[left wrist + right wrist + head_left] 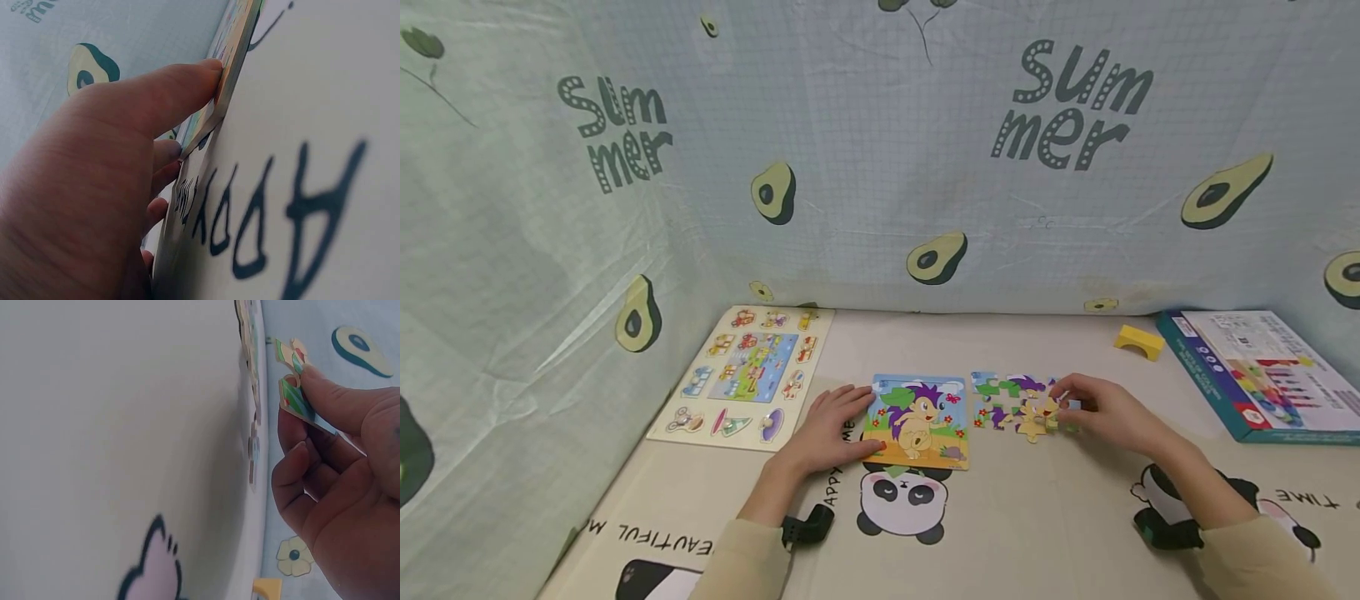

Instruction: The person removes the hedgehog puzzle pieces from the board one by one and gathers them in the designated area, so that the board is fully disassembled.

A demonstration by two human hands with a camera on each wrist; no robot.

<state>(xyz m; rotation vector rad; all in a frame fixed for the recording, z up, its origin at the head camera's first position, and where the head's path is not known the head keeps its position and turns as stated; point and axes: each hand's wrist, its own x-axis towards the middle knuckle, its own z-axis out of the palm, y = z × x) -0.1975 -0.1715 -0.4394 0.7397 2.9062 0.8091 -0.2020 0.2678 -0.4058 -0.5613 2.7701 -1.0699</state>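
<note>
A finished hedgehog picture puzzle board [917, 421] lies flat on the table. My left hand [833, 429] rests at its left edge, fingers spread; in the left wrist view the thumb [187, 87] touches the board's corner. To the board's right lie several loose jigsaw pieces [1000, 387] with purple, green and yellow print. Over their right end my right hand [1105, 412] pinches a jigsaw piece. In the right wrist view this green-and-blue jigsaw piece [295, 400] sits between thumb and fingers, raised off the table, and a second small piece [289, 355] shows at the thumb tip.
A peg puzzle board [700, 425] with vehicles and toys lies at the left. A yellow arch block [1139, 342] stands at the back right, beside a teal-edged box [1277, 367]. Printed fabric walls [850, 150] enclose the table's back and left sides.
</note>
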